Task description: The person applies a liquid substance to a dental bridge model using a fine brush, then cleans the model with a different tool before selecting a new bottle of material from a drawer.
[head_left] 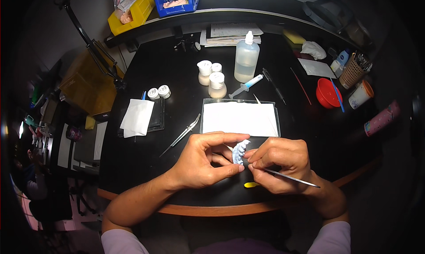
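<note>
Between the thumb and fingers of my left hand (204,159) is a pale blue-white dental cast (239,152), tilted up with its row of teeth toward the right. My right hand (281,163) pinches a thin metallic-looking rod-shaped tool (292,178) like a pen. Its rear end points to the lower right, while its working tip is hidden by my fingers close to the cast. Below the hands, a small yellow object (251,185) lies on the black table (199,194). Just beyond the hands is a tray covered with white paper (239,117).
Metal tweezers (180,134) lie left of the tray. Beyond it stand powder jars (217,86), a clear squeeze bottle (247,57) and a syringe (246,86). A red bowl (328,94) and a brush holder (354,70) are at right; white paper sheets (137,117) lie at left.
</note>
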`<state>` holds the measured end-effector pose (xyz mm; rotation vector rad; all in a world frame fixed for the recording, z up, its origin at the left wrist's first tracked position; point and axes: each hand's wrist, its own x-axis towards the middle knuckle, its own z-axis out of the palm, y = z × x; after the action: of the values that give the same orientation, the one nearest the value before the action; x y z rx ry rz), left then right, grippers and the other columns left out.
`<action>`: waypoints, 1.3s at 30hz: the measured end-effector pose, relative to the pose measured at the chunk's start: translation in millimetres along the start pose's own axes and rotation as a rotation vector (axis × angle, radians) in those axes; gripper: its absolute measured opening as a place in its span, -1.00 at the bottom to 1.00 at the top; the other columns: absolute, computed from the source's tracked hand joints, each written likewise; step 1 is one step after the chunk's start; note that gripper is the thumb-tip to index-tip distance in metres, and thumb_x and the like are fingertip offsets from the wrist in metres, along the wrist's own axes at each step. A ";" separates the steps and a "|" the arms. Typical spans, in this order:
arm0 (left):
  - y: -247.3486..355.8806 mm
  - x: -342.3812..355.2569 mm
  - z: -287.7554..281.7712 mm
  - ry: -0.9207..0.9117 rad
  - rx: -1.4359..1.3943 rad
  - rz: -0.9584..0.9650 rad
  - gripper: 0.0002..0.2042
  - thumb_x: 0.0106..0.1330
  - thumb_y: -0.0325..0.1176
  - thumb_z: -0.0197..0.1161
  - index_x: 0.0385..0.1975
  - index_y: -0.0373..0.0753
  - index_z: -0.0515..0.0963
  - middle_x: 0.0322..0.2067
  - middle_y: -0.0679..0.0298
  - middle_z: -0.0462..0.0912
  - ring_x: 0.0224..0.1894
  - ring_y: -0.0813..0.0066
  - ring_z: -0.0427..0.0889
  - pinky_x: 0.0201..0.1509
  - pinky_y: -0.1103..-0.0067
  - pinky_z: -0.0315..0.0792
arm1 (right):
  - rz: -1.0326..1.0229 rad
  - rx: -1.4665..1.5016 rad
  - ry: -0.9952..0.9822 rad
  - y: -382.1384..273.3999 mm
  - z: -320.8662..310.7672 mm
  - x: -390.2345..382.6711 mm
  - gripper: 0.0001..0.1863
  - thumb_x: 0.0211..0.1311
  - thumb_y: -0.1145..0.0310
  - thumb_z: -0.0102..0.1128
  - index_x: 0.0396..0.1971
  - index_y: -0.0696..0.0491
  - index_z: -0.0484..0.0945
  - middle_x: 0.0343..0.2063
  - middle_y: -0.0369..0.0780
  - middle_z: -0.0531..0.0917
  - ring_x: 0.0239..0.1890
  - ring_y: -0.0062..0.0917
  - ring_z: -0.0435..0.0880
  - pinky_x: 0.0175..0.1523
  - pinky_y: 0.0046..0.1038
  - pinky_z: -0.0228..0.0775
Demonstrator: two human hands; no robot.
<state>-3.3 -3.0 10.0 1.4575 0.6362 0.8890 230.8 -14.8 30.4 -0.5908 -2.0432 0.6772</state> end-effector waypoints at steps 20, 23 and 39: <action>-1.9 -0.8 -1.0 -0.005 0.075 0.034 -0.43 0.12 -0.78 0.43 0.22 -0.40 0.58 -0.01 0.10 0.63 -0.19 0.63 0.68 -0.11 0.69 0.75 | 0.025 0.044 -0.003 -0.3 -0.3 -1.0 -0.91 -0.01 0.64 0.41 -0.50 0.20 0.65 -0.48 -0.16 0.72 -0.30 -0.39 0.86 -0.13 -0.44 0.76; -3.3 -0.7 -1.3 -0.007 0.093 0.036 -0.43 0.13 -0.77 0.43 0.22 -0.40 0.58 -0.01 0.10 0.63 -0.19 0.62 0.68 -0.08 0.67 0.76 | 0.024 0.036 0.001 0.8 1.3 -1.8 -0.91 -0.01 0.64 0.42 -0.49 0.20 0.66 -0.46 -0.15 0.73 -0.29 -0.39 0.86 -0.14 -0.44 0.76; 0.3 -1.0 -2.0 -0.050 0.054 -0.022 -0.44 0.18 -0.80 0.37 0.25 -0.44 0.54 0.05 0.02 0.63 -0.18 0.59 0.70 -0.09 0.67 0.75 | 0.022 0.026 -0.028 1.1 -1.2 -1.1 -0.91 -0.05 0.63 0.43 -0.51 0.19 0.67 -0.47 -0.16 0.73 -0.28 -0.39 0.86 -0.17 -0.47 0.75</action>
<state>-5.5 -2.6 10.1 1.5134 0.6426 0.8215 232.5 -14.4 29.6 -0.5920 -2.0533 0.7275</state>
